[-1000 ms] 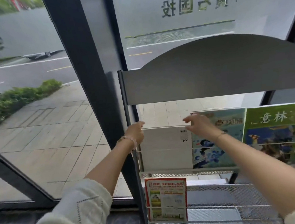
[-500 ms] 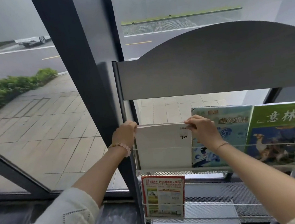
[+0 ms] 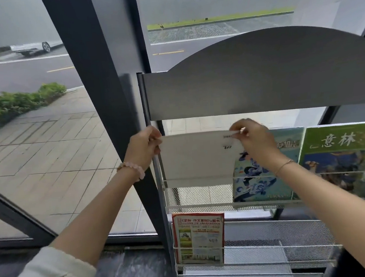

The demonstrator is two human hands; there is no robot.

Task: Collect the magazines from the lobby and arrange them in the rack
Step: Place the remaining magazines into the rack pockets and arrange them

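A white magazine (image 3: 197, 157) shows its plain back cover in the left slot of the top shelf of a grey metal rack (image 3: 260, 83). My left hand (image 3: 143, 147) pinches its top left corner and my right hand (image 3: 253, 140) pinches its top right corner. Its lower edge hangs just above the shelf's front wire, clear of the mesh bottom. To its right stand a blue-green illustrated magazine (image 3: 267, 181) and a green magazine (image 3: 341, 146). A red-bordered magazine (image 3: 199, 237) stands in the left slot of the shelf below.
The rack stands against a glass wall with a dark window post (image 3: 98, 90) close on its left. Lower mesh shelves (image 3: 274, 236) hold nothing to the right of the red-bordered magazine. Dark stone floor (image 3: 131, 273) lies below on the left.
Both hands closed onto the white magazine's top corners and raised it, so its lower edge now sits above the shelf bottom. The other magazines stayed put.
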